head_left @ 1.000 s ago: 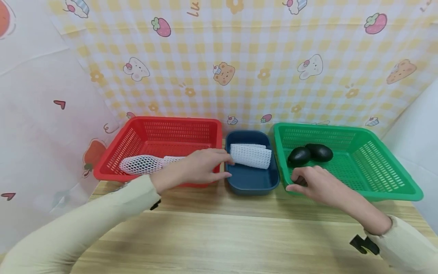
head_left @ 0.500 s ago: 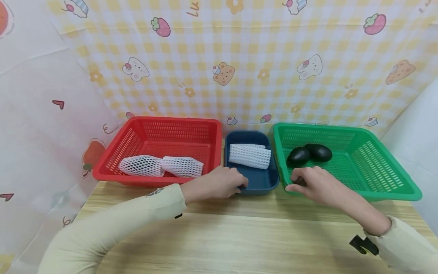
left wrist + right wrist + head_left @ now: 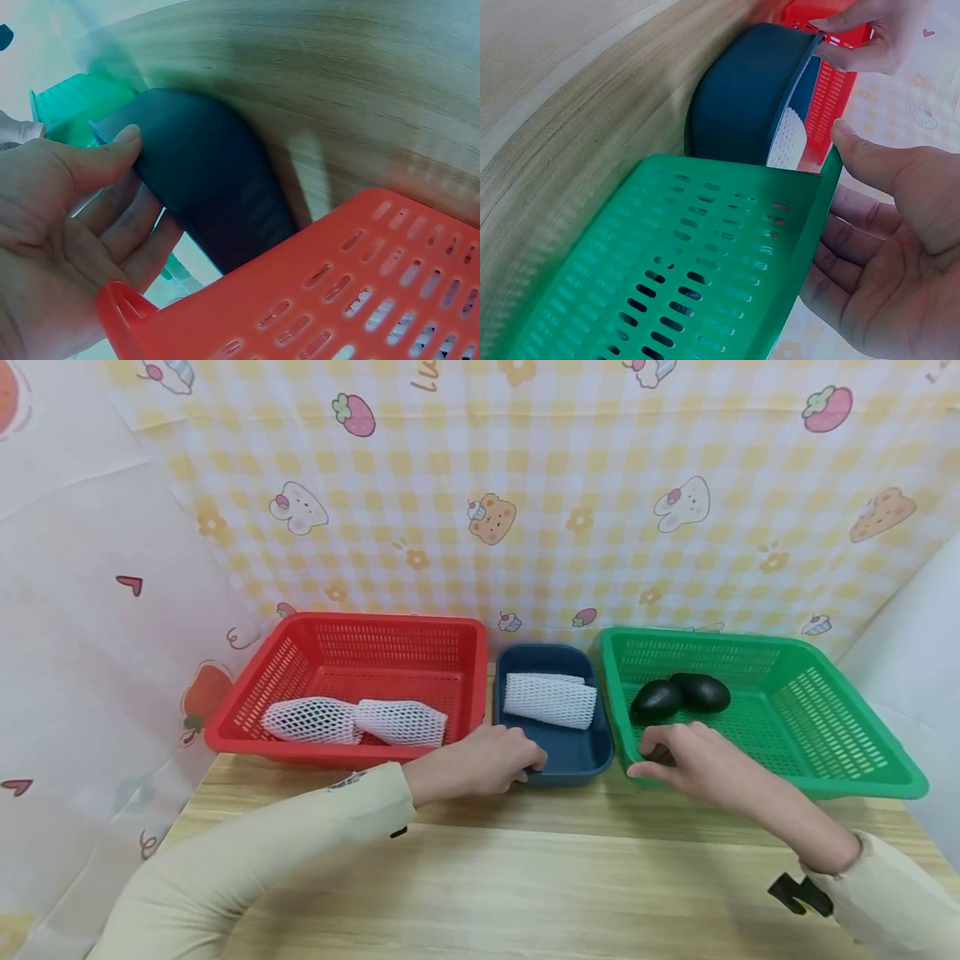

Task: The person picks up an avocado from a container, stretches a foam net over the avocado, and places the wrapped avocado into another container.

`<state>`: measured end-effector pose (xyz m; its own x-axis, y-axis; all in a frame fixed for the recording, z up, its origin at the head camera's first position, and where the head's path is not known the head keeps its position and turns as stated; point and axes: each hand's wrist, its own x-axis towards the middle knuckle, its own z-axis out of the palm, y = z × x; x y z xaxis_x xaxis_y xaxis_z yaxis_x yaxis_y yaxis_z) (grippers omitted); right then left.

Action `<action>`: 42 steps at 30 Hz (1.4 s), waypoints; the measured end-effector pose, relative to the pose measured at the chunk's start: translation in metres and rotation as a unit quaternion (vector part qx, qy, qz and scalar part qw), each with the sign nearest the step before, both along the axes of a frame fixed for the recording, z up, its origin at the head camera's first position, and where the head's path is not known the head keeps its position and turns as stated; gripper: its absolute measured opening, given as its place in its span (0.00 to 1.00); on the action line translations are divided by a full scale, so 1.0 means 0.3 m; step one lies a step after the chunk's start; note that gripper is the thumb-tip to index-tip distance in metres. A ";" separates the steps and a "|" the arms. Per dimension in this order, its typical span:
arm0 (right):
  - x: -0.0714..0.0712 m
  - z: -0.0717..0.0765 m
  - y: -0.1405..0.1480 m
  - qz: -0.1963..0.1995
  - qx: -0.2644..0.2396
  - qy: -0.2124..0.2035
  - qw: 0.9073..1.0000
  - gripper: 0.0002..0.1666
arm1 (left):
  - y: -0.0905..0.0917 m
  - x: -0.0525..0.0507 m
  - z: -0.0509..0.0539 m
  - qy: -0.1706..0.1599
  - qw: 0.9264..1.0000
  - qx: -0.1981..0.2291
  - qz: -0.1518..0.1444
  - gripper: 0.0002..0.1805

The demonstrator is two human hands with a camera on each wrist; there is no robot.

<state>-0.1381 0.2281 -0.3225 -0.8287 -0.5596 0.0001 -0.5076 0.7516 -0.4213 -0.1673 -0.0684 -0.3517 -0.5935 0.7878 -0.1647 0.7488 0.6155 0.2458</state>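
My left hand (image 3: 495, 762) pinches the near rim of the dark blue bin (image 3: 566, 760), thumb outside and fingers inside, as the left wrist view confirms. Two white foam net sleeves (image 3: 551, 702) lie in that bin. At the near left corner of the green basket (image 3: 832, 693), my right hand (image 3: 697, 764) grips the rim; in the right wrist view its thumb (image 3: 866, 154) lies on the outer side. Two dark avocados (image 3: 701, 693) rest inside the green basket. The red basket (image 3: 345, 749) holds two net-wrapped items (image 3: 311, 721).
The three containers stand side by side on a wooden table (image 3: 525, 885), with the blue bin in the middle. Behind them hangs a yellow checked cloth (image 3: 420, 468), and a white cloth (image 3: 67, 610) covers the left side.
My left hand has moved right and nearer from above the red basket's edge, and has taken hold of the blue bin's near rim. The right hand stays at the green basket's corner.
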 end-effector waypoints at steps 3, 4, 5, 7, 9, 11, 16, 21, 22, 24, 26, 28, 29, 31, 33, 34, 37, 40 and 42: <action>-0.003 0.000 0.001 0.002 0.000 -0.004 1.000 0.09 | 0.003 0.005 0.004 0.001 1.000 -0.003 0.006 0.19; -0.004 0.001 0.001 0.003 0.000 -0.006 1.000 0.09 | 0.004 0.006 0.005 0.002 1.000 -0.003 0.007 0.19; -0.005 0.001 0.001 0.005 0.000 -0.007 1.000 0.09 | 0.004 0.007 0.007 0.003 1.000 -0.004 0.008 0.19; -0.008 0.002 0.002 0.010 0.001 -0.009 1.000 0.09 | 0.006 0.007 0.008 0.007 1.000 -0.006 0.009 0.19; -0.011 0.005 0.002 0.018 -0.001 -0.012 1.000 0.09 | 0.008 0.008 0.009 0.009 1.000 -0.009 0.010 0.19; -0.015 0.008 0.004 0.031 -0.003 -0.015 0.999 0.10 | 0.009 0.008 0.010 0.011 1.000 -0.012 0.011 0.19; -0.024 0.036 0.024 0.066 -0.020 -0.008 0.998 0.09 | 0.016 0.005 0.013 0.013 1.000 -0.022 0.012 0.19; -0.042 0.101 0.066 0.075 0.006 -0.006 0.997 0.10 | 0.023 0.002 0.012 0.016 1.000 -0.024 0.008 0.18; -0.046 0.116 0.074 0.076 0.020 -0.008 0.997 0.11 | 0.023 0.002 0.011 0.015 1.000 -0.025 0.009 0.19; -0.054 0.146 0.087 0.080 0.051 -0.011 0.995 0.16 | 0.021 0.003 0.009 0.013 1.000 -0.026 0.011 0.19; -0.059 0.172 0.096 0.081 0.079 -0.018 0.993 0.21 | 0.021 0.003 0.006 0.012 0.999 -0.027 0.013 0.20; -0.064 0.195 0.104 0.080 0.105 -0.025 0.991 0.25 | 0.018 0.004 0.006 0.011 0.999 -0.026 0.015 0.20; -0.069 0.204 0.107 0.079 0.116 -0.033 0.990 0.28 | 0.017 0.004 0.005 0.011 1.000 -0.025 0.015 0.20; -0.083 0.220 0.115 0.071 0.138 -0.046 0.987 0.32 | 0.016 0.005 0.005 0.012 1.000 -0.024 0.014 0.20; -0.104 0.228 0.127 0.065 0.156 -0.055 0.984 0.35 | 0.015 0.005 0.005 0.013 1.000 -0.024 0.013 0.19; -0.116 0.230 0.132 0.062 0.162 -0.059 0.983 0.36 | 0.015 0.005 0.004 0.014 1.000 -0.024 0.013 0.19; -0.152 0.233 0.152 0.053 0.176 -0.060 0.981 0.37 | 0.014 0.006 0.005 0.016 1.000 -0.023 0.011 0.19; -0.187 0.232 0.168 0.054 0.184 -0.053 0.980 0.35 | 0.013 0.007 0.006 0.017 1.000 -0.022 0.011 0.18; -0.210 0.230 0.176 0.055 0.189 -0.053 0.979 0.34 | 0.012 0.007 0.007 0.017 1.000 -0.023 0.012 0.18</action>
<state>-0.2010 0.2810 -0.2535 -0.7479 -0.5884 -0.3072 -0.5621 0.8076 -0.1783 -0.1653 -0.0648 -0.3496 -0.6180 0.7654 -0.1793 0.7413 0.6433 0.1914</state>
